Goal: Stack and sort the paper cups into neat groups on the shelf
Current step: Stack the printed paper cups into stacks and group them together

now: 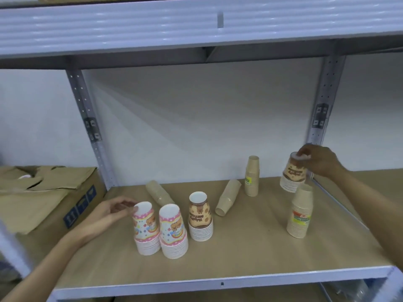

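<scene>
At the far right corner of the shelf (pixel 229 277), my right hand (pixel 320 160) is closed over the upturned base of a brown bear-print cup stack (pixel 293 175), gripping it from above, apparently to bring it to its match. That matching brown stack (pixel 200 216) stands mid-shelf. Left of it, my left hand (pixel 115 211) is half curled, fingertips touching the top of a pink bear-print stack (pixel 146 228), its twin (pixel 173 231) alongside. Plain kraft stacks (pixel 300 211) remain scattered, two toppled.
</scene>
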